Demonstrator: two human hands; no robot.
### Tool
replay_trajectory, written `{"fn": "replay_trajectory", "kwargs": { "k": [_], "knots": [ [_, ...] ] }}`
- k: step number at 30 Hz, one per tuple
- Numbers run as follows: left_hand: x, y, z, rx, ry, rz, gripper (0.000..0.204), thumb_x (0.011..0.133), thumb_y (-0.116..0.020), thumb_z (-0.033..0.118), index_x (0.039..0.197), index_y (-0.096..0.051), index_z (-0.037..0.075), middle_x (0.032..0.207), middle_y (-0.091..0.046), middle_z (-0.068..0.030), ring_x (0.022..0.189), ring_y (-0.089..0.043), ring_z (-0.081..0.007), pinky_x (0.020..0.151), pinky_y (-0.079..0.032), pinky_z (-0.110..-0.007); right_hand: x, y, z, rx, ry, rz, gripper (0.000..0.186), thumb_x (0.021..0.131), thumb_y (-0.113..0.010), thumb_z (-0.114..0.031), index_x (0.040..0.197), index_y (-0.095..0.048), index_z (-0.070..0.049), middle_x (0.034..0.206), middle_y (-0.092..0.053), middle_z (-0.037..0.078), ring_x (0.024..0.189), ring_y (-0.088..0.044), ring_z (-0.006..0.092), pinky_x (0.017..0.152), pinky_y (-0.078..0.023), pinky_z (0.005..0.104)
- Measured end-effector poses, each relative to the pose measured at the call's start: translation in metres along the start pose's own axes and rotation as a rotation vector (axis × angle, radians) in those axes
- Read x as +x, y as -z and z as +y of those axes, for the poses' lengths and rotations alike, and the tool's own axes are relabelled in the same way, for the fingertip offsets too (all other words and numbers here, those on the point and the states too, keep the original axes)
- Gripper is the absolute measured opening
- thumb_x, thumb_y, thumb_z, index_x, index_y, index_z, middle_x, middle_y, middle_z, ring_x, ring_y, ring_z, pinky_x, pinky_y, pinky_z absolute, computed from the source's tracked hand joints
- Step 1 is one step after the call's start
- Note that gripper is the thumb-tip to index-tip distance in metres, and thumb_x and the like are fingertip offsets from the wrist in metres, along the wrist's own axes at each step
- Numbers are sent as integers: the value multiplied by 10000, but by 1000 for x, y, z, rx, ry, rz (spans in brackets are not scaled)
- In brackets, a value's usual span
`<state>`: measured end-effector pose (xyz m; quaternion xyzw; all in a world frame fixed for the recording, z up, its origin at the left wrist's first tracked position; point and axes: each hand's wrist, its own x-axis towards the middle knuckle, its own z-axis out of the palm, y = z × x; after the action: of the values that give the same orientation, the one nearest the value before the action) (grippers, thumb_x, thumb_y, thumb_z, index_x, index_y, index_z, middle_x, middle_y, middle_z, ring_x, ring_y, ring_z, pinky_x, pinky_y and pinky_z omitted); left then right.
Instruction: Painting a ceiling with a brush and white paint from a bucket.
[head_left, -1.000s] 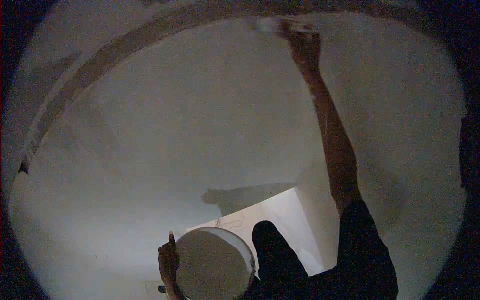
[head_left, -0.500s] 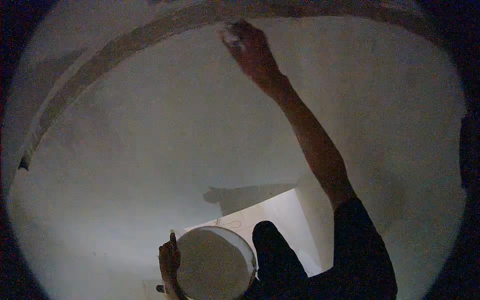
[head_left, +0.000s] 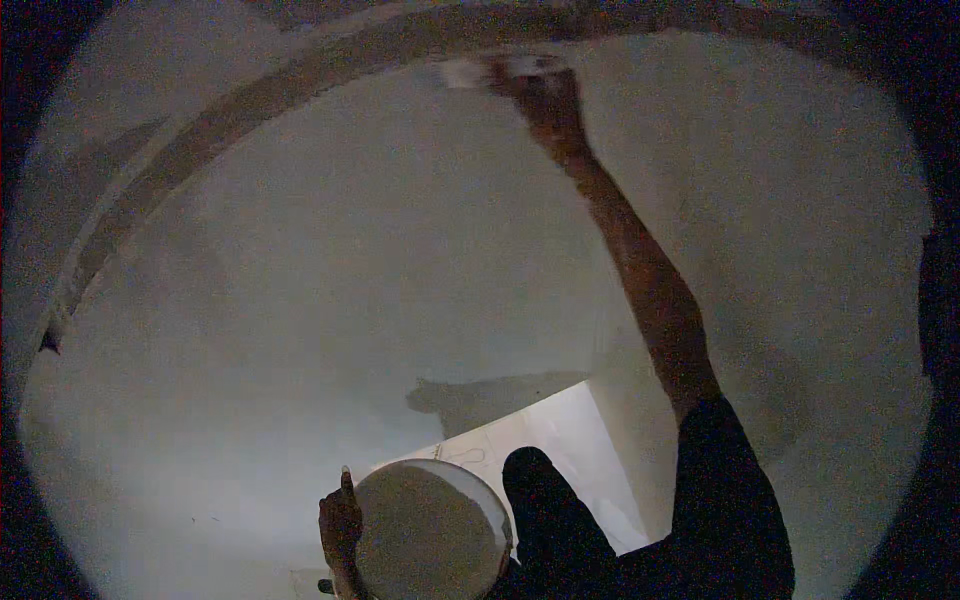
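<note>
My right hand (head_left: 538,92) is stretched far up against a pale plastered wall (head_left: 330,260), its fingers closed on a small pale tool (head_left: 462,72) that is blurred. The tool touches the wall just below a dark curved band (head_left: 290,85). Low in the view, my left hand (head_left: 340,522) grips the left rim of a round white container (head_left: 430,535) with the thumb up. What the container holds cannot be made out.
A bright lit opening with pale flooring (head_left: 575,440) shows below the wall, with a grey shadow (head_left: 480,398) above it. A dark shape (head_left: 550,515) and my dark sleeve (head_left: 730,500) fill the lower right. The surroundings are dim.
My right hand swept left along the band with the tool, then came back a little to the right. The left hand and the container stayed put.
</note>
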<state>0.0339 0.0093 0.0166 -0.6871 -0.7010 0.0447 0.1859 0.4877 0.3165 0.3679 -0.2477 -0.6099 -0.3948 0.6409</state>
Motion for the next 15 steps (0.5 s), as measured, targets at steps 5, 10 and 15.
{"fn": "replay_trajectory", "kwargs": {
  "k": [5, 10, 15],
  "knots": [
    [-1, -1, 0, -57, 7, 13, 680, 839, -536, 45, 1448, -240, -16, 796, -580, -105, 734, -567, -246, 728, -455, -376, -21, 41, 70, -337, 204, 150, 196, 867, -654, -194, 964, -671, -24, 735, -677, 116, 574, -610, 204, 618, -490, 356],
    [3, -2, -3, -138, -6, -63, 697, 830, -554, 55, 1445, -235, -22, 823, -592, -116, 733, -565, -262, 737, -454, -404, -25, 57, 76, -349, -55, 197, 169, 873, -637, -152, 956, -646, -5, 731, -667, 119, 646, -633, 233, 659, -496, 388],
    [3, -4, -2, -134, 9, -54, 691, 835, -561, 69, 1442, -243, -19, 834, -594, -115, 733, -564, -262, 741, -454, -403, -20, 40, 37, -132, -129, 230, 176, 866, -638, -118, 980, -622, 15, 845, -672, 149, 774, -658, 300, 746, -507, 399]
  ]
}}
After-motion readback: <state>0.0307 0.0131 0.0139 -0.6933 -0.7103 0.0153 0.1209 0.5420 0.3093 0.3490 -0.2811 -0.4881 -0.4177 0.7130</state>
